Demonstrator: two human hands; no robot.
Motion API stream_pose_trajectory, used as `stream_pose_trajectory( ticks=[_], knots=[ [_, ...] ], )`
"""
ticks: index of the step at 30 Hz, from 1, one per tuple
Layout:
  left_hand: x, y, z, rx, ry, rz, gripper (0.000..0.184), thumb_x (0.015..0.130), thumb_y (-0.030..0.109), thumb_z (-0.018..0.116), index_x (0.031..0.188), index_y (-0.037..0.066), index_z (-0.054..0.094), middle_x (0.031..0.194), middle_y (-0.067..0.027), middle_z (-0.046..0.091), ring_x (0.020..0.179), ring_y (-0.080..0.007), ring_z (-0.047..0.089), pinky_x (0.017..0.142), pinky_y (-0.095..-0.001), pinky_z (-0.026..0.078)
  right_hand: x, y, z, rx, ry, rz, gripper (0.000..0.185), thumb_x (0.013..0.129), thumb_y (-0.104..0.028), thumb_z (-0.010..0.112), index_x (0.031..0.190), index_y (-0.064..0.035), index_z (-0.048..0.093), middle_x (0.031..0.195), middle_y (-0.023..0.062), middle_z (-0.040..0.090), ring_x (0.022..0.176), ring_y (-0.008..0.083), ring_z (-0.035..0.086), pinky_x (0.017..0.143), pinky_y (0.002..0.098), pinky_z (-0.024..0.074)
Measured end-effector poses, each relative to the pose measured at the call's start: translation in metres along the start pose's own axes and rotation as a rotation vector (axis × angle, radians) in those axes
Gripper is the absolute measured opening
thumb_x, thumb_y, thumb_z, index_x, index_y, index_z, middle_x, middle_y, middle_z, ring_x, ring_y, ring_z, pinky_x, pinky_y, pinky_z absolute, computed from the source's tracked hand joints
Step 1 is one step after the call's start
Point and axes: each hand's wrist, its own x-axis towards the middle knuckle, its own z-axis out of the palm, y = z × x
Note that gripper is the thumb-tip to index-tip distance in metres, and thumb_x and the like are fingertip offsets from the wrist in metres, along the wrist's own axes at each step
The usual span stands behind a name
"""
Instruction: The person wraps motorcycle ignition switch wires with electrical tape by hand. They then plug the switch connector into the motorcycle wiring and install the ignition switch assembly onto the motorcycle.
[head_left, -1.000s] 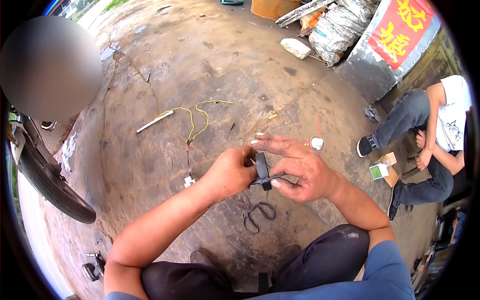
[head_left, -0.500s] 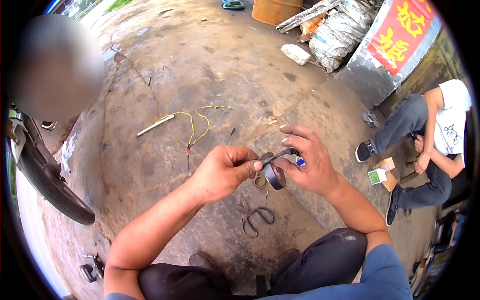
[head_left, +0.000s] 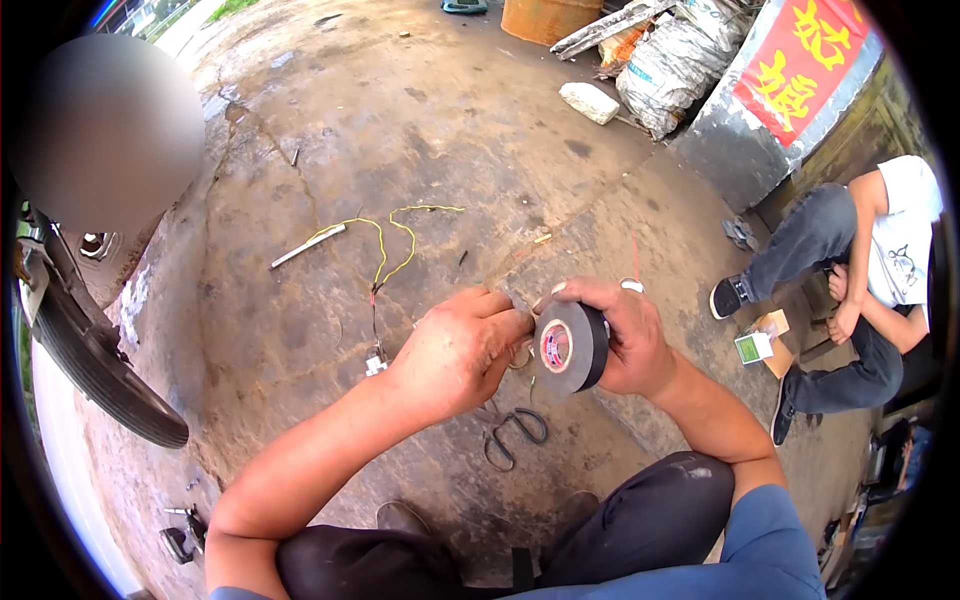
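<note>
My right hand point(head_left: 637, 345) grips a roll of black electrical tape point(head_left: 570, 348), its labelled core turned to the left. Close beside the roll, my left hand point(head_left: 462, 345) is closed with its fingertips pinched together; what they pinch is hidden behind the hand. A white connector point(head_left: 376, 362) shows by my left wrist, at the end of a dark lead. That lead joins yellow wires point(head_left: 411, 250) lying on the ground. Below my hands lie scissors point(head_left: 520, 437) with dark loop handles, their blades partly covered by my left hand.
A white rod point(head_left: 308, 246) lies on the concrete ground. At left stands a wheel with a black tire point(head_left: 105, 370). To the right sits another person point(head_left: 815, 245), beside a small opened box point(head_left: 775, 345). Sacks point(head_left: 670, 75) and a rusty drum point(head_left: 550, 20) are at the back.
The tape roll has turned its flat face into view and moved up and right into my right hand's grip. My left hand has rolled over, hiding the dark strand it pinched. The white connector now shows.
</note>
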Motion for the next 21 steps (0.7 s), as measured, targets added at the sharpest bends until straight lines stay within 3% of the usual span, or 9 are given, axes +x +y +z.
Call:
stream_pose_trajectory(
  ticks=[1,2,3,5,6,9,12,17,21],
  knots=[
    [0.001,0.001,-0.001,-0.007,-0.005,0.003,0.020,0.085,0.002,0.073,0.105,0.000,0.072,0.084,-0.0118,0.064,0.073,-0.0324,0.061,0.066,-0.0409,0.050,0.000,-0.001,0.002,0.189,0.067,0.134,0.050,0.087,0.000,0.076,0.132,-0.0040,0.055,0.115,0.0145,0.070,0.097,0.0268,0.072,0.083,0.0395,0.0608],
    [0.003,0.003,-0.006,0.013,-0.002,0.050,0.022,0.084,0.003,0.075,0.105,0.001,0.072,0.084,-0.0101,0.063,0.074,-0.0309,0.061,0.066,-0.0407,0.050,-0.002,0.003,0.013,0.471,0.191,0.327,0.036,0.098,-0.005,0.067,0.130,-0.0046,0.051,0.113,0.0116,0.070,0.094,0.0204,0.072,0.071,0.0359,0.0617],
    [0.005,0.001,-0.010,0.035,0.002,0.099,0.024,0.082,0.003,0.076,0.106,0.002,0.073,0.084,-0.0085,0.063,0.075,-0.0294,0.060,0.066,-0.0405,0.050,0.001,0.000,0.011,0.468,0.198,0.330,0.036,0.098,-0.005,0.067,0.130,-0.0046,0.051,0.113,0.0116,0.070,0.094,0.0204,0.072,0.071,0.0359,0.0617],
    [0.006,-0.001,-0.016,0.041,-0.018,0.160,0.024,0.082,0.005,0.078,0.106,0.003,0.073,0.084,-0.0077,0.062,0.076,-0.0281,0.060,0.066,-0.0402,0.050,0.012,-0.005,0.002,0.846,0.193,0.821,0.023,0.104,-0.009,0.059,0.125,-0.0052,0.051,0.110,0.0090,0.070,0.085,0.0156,0.071,0.059,0.0302,0.0591],
    [0.007,0.003,-0.017,0.024,-0.017,0.145,0.024,0.082,0.005,0.079,0.105,0.003,0.073,0.084,-0.0080,0.062,0.076,-0.0280,0.060,0.066,-0.0400,0.049,0.012,-0.001,0.002,0.837,0.160,0.901,0.018,0.105,-0.012,0.055,0.122,-0.0053,0.051,0.105,0.0089,0.068,0.078,0.0126,0.069,0.049,0.0267,0.0542],
    [0.011,0.007,-0.017,-0.027,-0.002,0.131,0.025,0.080,0.005,0.081,0.103,0.004,0.072,0.085,-0.0092,0.062,0.075,-0.0279,0.059,0.064,-0.0395,0.049,0.008,0.005,0.000,0.965,0.111,1.009,0.022,0.101,-0.008,0.056,0.122,-0.0052,0.052,0.101,0.0081,0.067,0.073,0.0126,0.067,0.048,0.0275,0.0534],
    [0.005,0.006,-0.013,-0.102,0.000,0.023,0.026,0.080,0.005,0.082,0.103,0.003,0.071,0.084,-0.0101,0.061,0.074,-0.0282,0.059,0.063,-0.0396,0.048,0.009,0.004,0.004,0.713,0.118,0.950,0.028,0.100,-0.007,0.052,0.128,-0.0030,0.050,0.103,0.0082,0.066,0.076,0.0113,0.065,0.052,0.0266,0.0533],
    [0.010,0.020,-0.006,0.169,0.081,0.039,0.037,0.080,0.003,0.081,0.115,-0.001,0.071,0.082,-0.0102,0.061,0.073,-0.0284,0.058,0.063,-0.0402,0.048,0.006,0.005,-0.001,0.533,0.003,0.807,0.040,0.101,-0.009,0.052,0.140,-0.0019,0.047,0.109,0.0073,0.065,0.080,0.0101,0.063,0.063,0.0271,0.0550],
    [0.009,0.011,-0.012,0.299,-0.004,0.041,0.037,0.083,0.001,0.074,0.120,0.001,0.071,0.085,-0.0123,0.062,0.076,-0.0308,0.061,0.069,-0.0434,0.051,0.000,0.011,-0.010,0.726,-0.060,0.896,0.056,0.102,-0.017,0.063,0.152,-0.0058,0.043,0.118,0.0086,0.062,0.089,0.0137,0.064,0.076,0.0288,0.0564]
  ],
)
